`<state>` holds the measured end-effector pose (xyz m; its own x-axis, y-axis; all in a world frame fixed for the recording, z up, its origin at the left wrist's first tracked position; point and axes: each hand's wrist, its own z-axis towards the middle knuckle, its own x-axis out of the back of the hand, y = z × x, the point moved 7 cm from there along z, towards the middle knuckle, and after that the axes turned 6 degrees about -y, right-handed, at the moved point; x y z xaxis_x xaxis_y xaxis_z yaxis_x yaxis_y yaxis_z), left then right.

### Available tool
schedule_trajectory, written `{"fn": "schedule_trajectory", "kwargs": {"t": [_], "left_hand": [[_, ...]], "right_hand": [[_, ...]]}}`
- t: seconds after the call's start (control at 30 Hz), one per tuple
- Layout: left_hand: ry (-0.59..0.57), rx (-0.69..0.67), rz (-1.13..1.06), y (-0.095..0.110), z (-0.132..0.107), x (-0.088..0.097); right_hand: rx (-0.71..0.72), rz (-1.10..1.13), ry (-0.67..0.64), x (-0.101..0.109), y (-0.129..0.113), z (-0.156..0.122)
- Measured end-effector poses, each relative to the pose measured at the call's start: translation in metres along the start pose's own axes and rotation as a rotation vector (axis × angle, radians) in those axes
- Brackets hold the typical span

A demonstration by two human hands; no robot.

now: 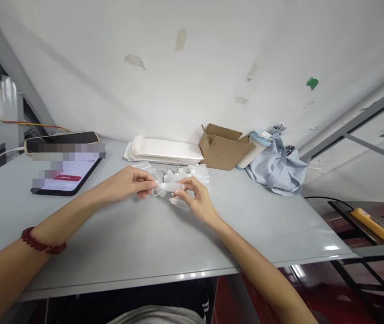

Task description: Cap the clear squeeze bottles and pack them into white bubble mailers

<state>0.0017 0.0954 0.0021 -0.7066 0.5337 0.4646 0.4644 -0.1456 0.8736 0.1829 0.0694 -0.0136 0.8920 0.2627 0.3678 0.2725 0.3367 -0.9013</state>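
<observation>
At a gray table (127,245) before a white wall (212,81) dotted with tape (134,60), the fingers of a left hand (136,182) and right hand (196,198) pinch opposite ends of a plastic tube (171,186), above a plastic pile (179,204) near a cardboard box (225,153).

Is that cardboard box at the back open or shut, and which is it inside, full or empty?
Open: the cardboard box has its flaps spread. Full or empty: cannot tell, inside hidden.
</observation>
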Motion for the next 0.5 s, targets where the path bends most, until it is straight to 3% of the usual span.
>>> {"fn": "schedule_trajectory", "kwargs": {"t": [0.07,0.17,0.23,0.37,0.5], "left_hand": [[0.125,0.036,-0.015,-0.005,-0.001,0.016],[0.395,0.143,-0.008,-0.018,-0.008,0.046],[0.5,0.206,0.022,-0.026,-0.011,0.057],[0.51,0.247,0.056,-0.039,-0.006,0.059],[0.517,0.264,0.131,-0.048,-0.002,0.059]], "right_hand": [[0.074,-0.188,-0.038,-0.006,-0.001,0.0],[0.309,-0.627,-0.145,-0.028,-0.012,-0.005],[0.397,-0.875,-0.199,-0.044,-0.016,-0.008],[0.38,-1.127,-0.209,-0.06,-0.015,-0.009],[0.366,-1.179,-0.231,-0.066,-0.01,-0.008]]}}
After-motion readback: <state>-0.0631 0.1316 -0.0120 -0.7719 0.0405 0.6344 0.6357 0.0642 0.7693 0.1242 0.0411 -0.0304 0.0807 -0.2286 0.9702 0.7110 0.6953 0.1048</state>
